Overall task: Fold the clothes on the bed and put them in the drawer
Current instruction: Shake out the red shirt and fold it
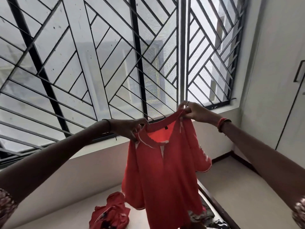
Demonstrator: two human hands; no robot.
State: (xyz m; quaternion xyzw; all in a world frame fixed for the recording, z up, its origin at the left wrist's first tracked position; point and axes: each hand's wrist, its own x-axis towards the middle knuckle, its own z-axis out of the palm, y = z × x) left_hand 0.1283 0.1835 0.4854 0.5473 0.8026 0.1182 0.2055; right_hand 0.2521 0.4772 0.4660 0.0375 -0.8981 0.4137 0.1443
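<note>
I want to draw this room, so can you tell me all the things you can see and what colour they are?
Red top: one, red with pale trim, held up in the air by its shoulders, hanging down.
Red garment: one, red, crumpled on the pale surface below.
Patterned clothes: a small heap, dark and mixed colours, bottom right; count unclear.
Window grille: one, black bars, across the big window.
Cupboard door: one, white with a metal handle, far right.
Floor: beige, right of the bed.
Left hand: one, pinching the top's left shoulder.
Right hand: one, pinching the right shoulder, red bangles on the wrist.
</note>
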